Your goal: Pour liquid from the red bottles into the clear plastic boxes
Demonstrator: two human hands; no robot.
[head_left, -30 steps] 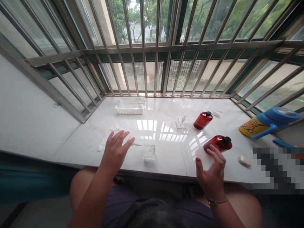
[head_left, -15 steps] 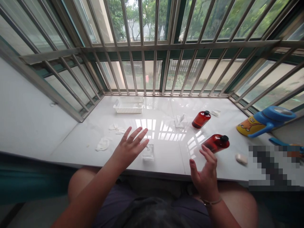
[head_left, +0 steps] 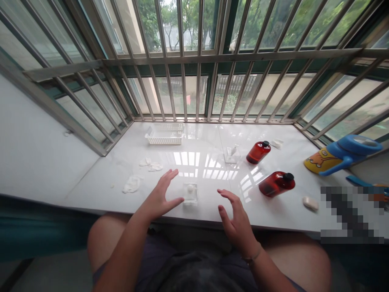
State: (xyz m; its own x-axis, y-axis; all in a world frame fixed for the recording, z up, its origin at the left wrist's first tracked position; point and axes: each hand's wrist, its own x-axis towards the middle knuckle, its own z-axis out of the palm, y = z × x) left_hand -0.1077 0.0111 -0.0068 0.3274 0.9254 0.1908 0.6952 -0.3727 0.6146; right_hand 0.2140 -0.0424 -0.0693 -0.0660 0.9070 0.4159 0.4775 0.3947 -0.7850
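Note:
A small clear square container (head_left: pixel 190 195) with a pale round piece in it sits near the front edge of the white tabletop (head_left: pixel 206 211). Just left of it is my left hand (head_left: pixel 164 196), empty, thumb apart from the fingers and its tip close to the container's side. On the other side, with a gap, my right hand (head_left: pixel 235 217) is empty too, its fingers slightly curled and apart from the thumb. A red bottle with a black cap (head_left: pixel 275 184) lies tilted to the right of my right hand.
Another red bottle (head_left: pixel 257 153) and a clear square piece (head_left: pixel 231 155) are farther back. A white basket (head_left: pixel 164 136) is near the barred window. Crumpled white tissues (head_left: pixel 132 184) lie left; a pale oval object (head_left: pixel 310 203) and a blue-yellow flask (head_left: pixel 337 156) lie right.
My right hand has moved left, away from the nearer red bottle. My left hand has turned and come down beside the clear container, which now shows fully.

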